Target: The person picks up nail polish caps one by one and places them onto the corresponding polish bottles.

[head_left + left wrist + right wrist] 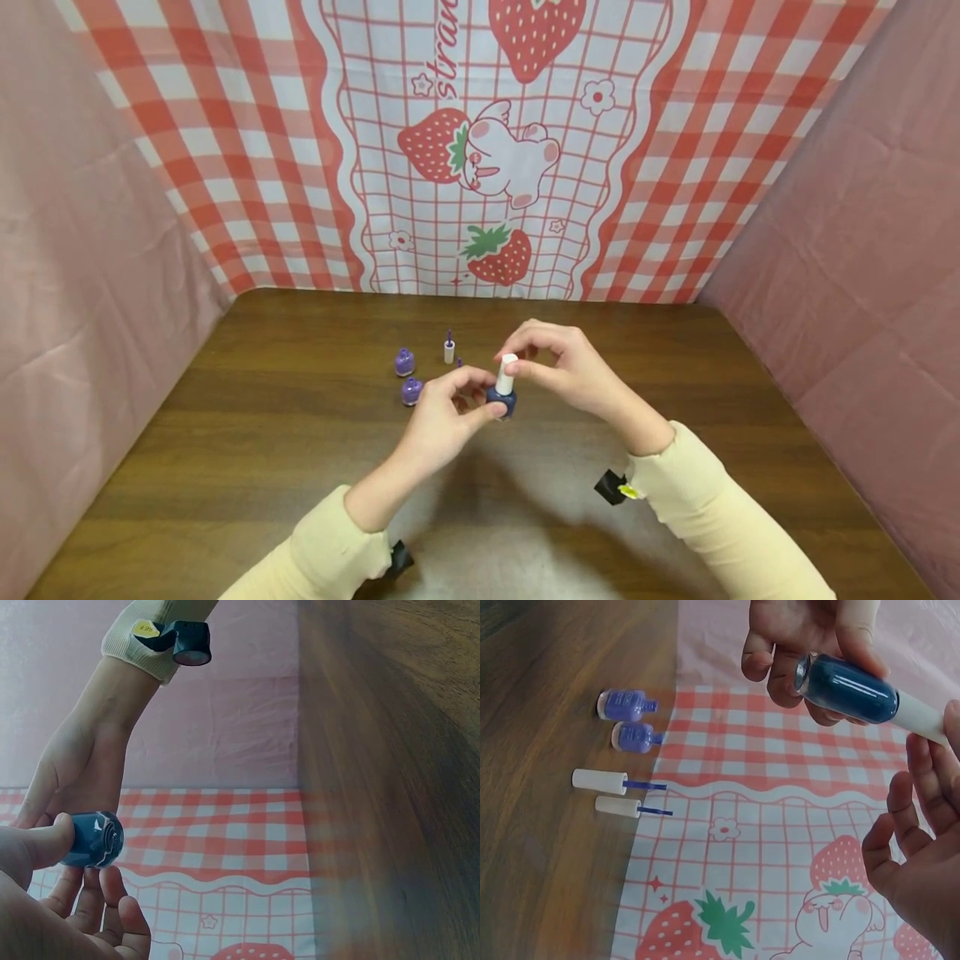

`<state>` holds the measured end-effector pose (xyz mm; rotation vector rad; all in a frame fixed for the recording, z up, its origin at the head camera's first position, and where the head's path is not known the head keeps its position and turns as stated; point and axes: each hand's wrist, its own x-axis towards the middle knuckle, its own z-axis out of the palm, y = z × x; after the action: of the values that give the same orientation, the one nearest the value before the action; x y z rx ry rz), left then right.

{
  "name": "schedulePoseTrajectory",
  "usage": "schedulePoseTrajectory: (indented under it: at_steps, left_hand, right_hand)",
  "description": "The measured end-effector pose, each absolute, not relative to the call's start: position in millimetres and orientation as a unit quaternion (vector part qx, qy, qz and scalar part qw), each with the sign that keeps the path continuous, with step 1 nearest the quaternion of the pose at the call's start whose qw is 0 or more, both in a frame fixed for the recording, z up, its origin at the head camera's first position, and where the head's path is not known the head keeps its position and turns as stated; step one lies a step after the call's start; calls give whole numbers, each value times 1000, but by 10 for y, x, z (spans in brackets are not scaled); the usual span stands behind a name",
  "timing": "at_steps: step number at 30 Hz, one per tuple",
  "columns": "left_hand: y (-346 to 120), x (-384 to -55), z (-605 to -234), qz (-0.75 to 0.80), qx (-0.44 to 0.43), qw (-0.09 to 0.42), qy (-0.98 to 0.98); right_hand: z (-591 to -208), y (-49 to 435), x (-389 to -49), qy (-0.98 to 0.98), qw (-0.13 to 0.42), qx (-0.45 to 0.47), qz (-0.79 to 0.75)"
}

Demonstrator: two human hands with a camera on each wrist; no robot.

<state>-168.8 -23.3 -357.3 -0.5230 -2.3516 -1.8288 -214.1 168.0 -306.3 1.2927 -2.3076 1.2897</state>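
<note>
A dark blue nail polish bottle (501, 402) with a white cap (507, 375) is held up above the table. My left hand (448, 412) grips the glass body between thumb and fingers; the left wrist view shows the base of the bottle (96, 840). The right hand (566, 367) pinches the white cap (921, 717), which sits on the bottle neck. Beyond the left hand stand two purple polish bottles (626, 705) without caps. Near them, two white caps (600, 781) stand upright with their purple brushes pointing up; the left hand partly hides one in the head view.
The brown wooden table (300, 467) reaches back to a red-and-white checked cloth (247, 125) with strawberry prints. Pink fabric (840, 275) hangs along both sides. A small black camera (611, 487) is strapped at the right wrist.
</note>
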Motion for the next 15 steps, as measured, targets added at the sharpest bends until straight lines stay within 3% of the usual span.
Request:
schedulePoseTrajectory:
  at_steps: [15]
  left_hand:
    - [-211,-1693,-3572,-604,-175,66,-775]
  right_hand:
    - [-3047,1633,-2097,-801,115,386,443]
